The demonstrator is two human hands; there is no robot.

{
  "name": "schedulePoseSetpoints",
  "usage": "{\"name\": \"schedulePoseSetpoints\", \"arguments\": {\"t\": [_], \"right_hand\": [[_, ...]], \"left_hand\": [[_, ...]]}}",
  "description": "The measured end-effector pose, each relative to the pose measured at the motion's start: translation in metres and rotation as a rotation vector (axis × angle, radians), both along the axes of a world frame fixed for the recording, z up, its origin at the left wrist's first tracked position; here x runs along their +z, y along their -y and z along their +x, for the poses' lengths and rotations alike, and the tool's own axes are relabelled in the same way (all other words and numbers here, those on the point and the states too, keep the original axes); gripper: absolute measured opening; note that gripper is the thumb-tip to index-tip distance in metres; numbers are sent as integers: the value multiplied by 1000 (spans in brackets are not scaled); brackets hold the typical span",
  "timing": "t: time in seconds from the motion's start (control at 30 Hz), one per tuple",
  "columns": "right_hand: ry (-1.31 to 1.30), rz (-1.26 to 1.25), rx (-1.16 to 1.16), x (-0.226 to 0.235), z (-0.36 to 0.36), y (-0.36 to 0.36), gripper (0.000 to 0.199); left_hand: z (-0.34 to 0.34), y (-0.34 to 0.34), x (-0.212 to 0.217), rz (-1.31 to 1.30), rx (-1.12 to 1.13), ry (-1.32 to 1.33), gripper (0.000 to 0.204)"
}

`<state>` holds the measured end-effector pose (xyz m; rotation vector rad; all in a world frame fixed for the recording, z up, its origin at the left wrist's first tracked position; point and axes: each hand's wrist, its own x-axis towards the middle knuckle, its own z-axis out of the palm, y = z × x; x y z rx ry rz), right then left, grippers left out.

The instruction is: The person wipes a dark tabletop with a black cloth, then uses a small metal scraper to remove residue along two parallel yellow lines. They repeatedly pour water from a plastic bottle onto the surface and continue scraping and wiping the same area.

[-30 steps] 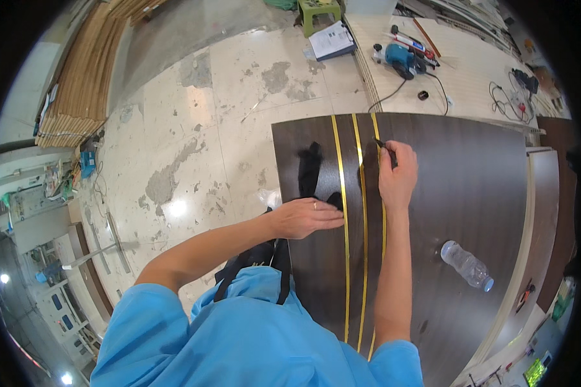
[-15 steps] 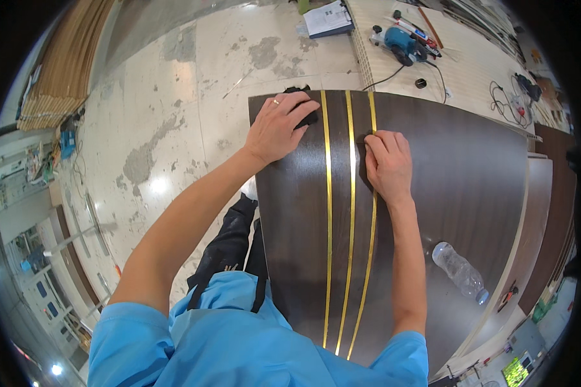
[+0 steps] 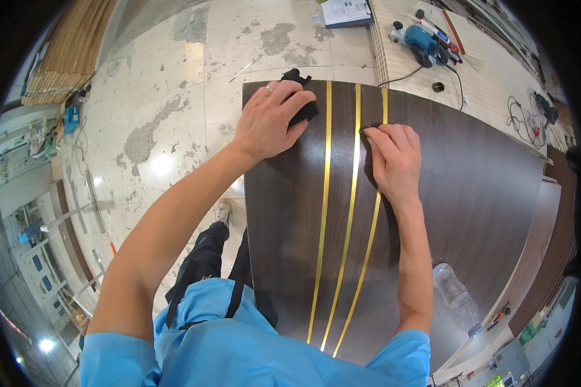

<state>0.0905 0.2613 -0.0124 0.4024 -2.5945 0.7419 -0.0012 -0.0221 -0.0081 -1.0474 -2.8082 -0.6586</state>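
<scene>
A dark wood-grain board point(image 3: 471, 168) lies in front of me, with three gold strips point(image 3: 352, 193) running along its length. Bunched under the fingers of my left hand point(image 3: 265, 126) is a black cloth point(image 3: 303, 115), at the board's far left corner. My right hand point(image 3: 397, 151) rests on the board with its fingers pinched together, the fingertips beside the middle strip and the hand lying across the right strip. Whatever is between those fingertips, if anything, is too small to make out.
A clear plastic bottle point(image 3: 457, 298) lies on the board to the right. Beyond the far edge, a ribbed pale surface point(image 3: 400, 71) carries a blue corded power tool point(image 3: 423, 44). Papers on a blue clipboard point(image 3: 347, 13) lie at the back. Stacked brown panels point(image 3: 68, 55) stand far left.
My right hand's fingertips have moved slightly toward the middle strip. My left hand still holds the cloth near the far left corner. The whole view has shifted a little.
</scene>
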Motion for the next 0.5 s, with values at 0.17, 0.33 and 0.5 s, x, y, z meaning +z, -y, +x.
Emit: {"name": "schedulePoseSetpoints", "arguments": {"t": [0.17,0.33,0.5], "right_hand": [[-43,7,4,-2,-2,0,27],[-67,16,41,-1,0,0,27],[-76,9,60,-2,9,0,29]], "left_hand": [[-2,-1,0,26,-9,-38,50],[-3,0,-1,31,-13,-55,50],[-2,0,-1,8,5,3,49]]}}
